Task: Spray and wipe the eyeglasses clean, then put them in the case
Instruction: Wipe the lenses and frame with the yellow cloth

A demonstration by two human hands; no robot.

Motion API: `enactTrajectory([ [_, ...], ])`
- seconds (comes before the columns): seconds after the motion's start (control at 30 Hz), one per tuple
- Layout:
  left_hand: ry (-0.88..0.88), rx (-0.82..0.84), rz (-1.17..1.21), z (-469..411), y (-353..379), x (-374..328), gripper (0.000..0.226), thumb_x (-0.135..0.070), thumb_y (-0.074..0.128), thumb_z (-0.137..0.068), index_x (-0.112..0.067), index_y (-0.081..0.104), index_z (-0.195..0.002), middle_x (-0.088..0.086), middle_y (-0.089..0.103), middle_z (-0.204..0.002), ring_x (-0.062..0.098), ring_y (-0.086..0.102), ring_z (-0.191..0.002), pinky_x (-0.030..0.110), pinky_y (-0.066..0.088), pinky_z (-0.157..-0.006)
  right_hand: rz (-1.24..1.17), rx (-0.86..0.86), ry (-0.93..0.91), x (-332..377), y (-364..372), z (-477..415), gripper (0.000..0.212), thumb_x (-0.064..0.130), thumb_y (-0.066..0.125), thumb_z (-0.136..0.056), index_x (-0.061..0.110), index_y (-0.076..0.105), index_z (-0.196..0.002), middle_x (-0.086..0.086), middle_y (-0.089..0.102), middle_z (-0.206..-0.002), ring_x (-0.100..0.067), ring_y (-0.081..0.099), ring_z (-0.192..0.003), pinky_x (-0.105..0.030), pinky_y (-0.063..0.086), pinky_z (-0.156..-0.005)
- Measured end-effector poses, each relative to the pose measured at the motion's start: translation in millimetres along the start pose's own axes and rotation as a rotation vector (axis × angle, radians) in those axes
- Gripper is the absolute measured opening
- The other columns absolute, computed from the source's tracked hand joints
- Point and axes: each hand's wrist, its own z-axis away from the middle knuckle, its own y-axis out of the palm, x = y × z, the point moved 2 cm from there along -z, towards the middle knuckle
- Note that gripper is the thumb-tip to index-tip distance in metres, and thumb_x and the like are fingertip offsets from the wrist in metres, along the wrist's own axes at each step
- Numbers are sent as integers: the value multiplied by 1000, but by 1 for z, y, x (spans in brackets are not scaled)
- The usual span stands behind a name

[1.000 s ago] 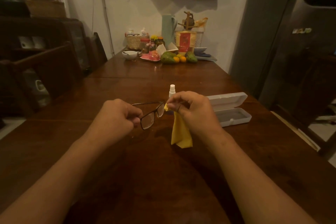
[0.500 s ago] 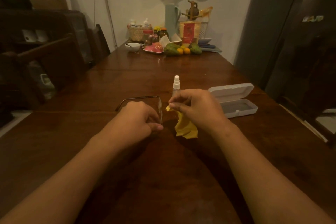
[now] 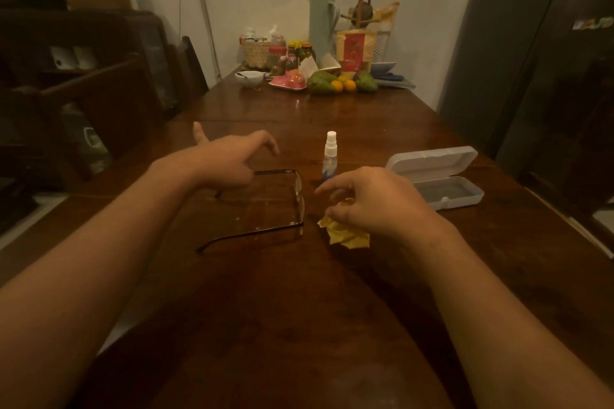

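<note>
Releases eyeglasses (image 3: 298, 199) from left grip (image 3: 229, 159): down on table (image 3: 299, 309) now, mid-width, temples unfolded, near spray bottle (image 3: 330, 156) on its left-edge side. Lifts left grip clear, fingers spread, holding nothing. Lowers right grip (image 3: 375, 202) with yellow cloth (image 3: 349, 237) onto table; cannot tell whether still pinching it. Suggests wiping finished or paused. Leaves open case (image 3: 432, 163) near right edge unfilled; likely next, fold temples and carry eyeglasses there.
</note>
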Motion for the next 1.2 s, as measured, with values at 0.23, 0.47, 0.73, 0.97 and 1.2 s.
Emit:
enactTrajectory([
  [0.23, 135, -46, 202, -26, 36, 15, 35, -32, 63, -90, -63, 48, -99, -25, 59, -119, 9, 46, -129, 69, 11, -112, 68, 205, 65, -3, 6, 1, 54, 45, 74, -84, 39, 55, -135, 8, 58, -128, -11, 53, -105, -28, 50, -80],
  [0.47, 116, -191, 178, -25, 41, 26, 37, -35, 59, -93, -71, 53, -91, -35, 63, -84, -10, 53, -95, 42, 20, -95, 90, 85, 66, -9, 6, -6, 14, 35, 71, -88, 41, 69, -101, 17, 59, -97, -7, 57, -88, -36, 59, -77],
  [0.73, 171, 59, 426, -10, 38, 57, 38, -23, 48, -100, -57, 63, -108, -23, 74, -95, 8, 47, -131, 45, 30, -111, -340, -94, 91, -10, -3, -5, 18, 27, 72, -89, 43, 68, -83, 16, 64, -95, -7, 61, -88, -22, 49, -61],
  [0.97, 242, -80, 442, -13, 44, 56, 49, -12, 75, -82, -56, 68, -103, -21, 57, -134, 16, 7, -149, 47, 8, -120, -638, -248, 22, 7, -16, 6, 18, 18, 73, -89, 36, 75, -90, 16, 68, -101, 3, 65, -86, -11, 50, -52],
  [1.2, 276, -34, 472, -14, 47, 50, 37, -40, 82, -62, -54, 71, -94, -42, 51, -121, 11, -5, -147, 48, 1, -114, -779, -181, -15, 17, -19, 9, 18, 19, 71, -89, 37, 75, -91, 17, 75, -89, -2, 72, -81, -17, 55, -58],
])
